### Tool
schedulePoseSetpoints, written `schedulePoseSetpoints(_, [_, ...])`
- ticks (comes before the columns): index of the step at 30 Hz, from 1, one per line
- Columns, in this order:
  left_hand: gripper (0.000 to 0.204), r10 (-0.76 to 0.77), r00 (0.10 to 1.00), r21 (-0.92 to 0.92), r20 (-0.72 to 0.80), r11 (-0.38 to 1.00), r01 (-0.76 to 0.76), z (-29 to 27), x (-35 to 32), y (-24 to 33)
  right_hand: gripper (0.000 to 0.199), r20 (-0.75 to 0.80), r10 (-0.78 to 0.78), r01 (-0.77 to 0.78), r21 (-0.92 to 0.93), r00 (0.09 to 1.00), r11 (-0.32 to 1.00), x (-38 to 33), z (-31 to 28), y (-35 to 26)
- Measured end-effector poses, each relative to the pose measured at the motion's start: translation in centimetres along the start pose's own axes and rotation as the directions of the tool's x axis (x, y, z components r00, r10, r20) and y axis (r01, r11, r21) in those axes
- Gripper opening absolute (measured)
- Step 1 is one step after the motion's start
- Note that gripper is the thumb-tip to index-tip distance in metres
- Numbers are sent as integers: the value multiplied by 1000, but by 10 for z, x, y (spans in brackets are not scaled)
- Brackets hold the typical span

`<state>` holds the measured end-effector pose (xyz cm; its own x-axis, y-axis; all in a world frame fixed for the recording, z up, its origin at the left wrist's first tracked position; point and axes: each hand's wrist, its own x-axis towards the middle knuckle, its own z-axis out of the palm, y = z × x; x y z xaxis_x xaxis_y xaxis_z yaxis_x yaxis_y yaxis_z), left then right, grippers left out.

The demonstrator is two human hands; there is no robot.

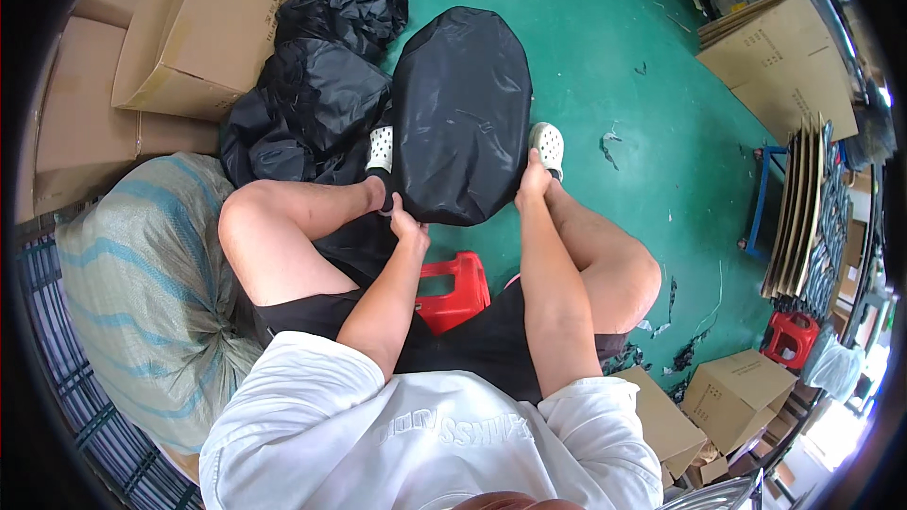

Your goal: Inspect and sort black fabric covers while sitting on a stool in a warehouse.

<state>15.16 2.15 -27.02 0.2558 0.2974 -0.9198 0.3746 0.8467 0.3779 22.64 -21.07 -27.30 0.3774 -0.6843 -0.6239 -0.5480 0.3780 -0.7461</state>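
Note:
Between my feet is a bulky bundle (461,109) in smooth black plastic, longer than wide with rounded ends. My left hand (407,224) grips its near left corner, the fingers partly tucked out of sight. On the near right side my right hand (534,179) clasps the bundle's edge, thumb uppermost. What lies inside the wrapping is hidden. To its left spreads a crumpled heap of black plastic sheeting (326,76), reaching down beside my left leg. A red plastic stool (458,297) shows between my thighs.
Cardboard boxes (203,38) are stacked at the left, above a striped woven sack (142,283). Flattened cardboard (784,57) leans at the far right, near a blue-framed trolley (761,203). Another red stool (790,338) and open boxes (737,397) stand at the near right. Black scraps litter the green floor (624,227).

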Motion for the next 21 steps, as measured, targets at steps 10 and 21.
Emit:
schedulePoseSetpoints(10, [51, -65, 995, 64, -76, 995, 70, -4, 41, -36, 66, -190, -118, -24, -612, 975, 791, -8, 3, -4])
schedulePoseSetpoints(21, [47, -74, 997, -47, -36, 996, 72, 8, 69, -26, 56, -89, -258, 90, -790, 962, 607, 10, 3, -13])
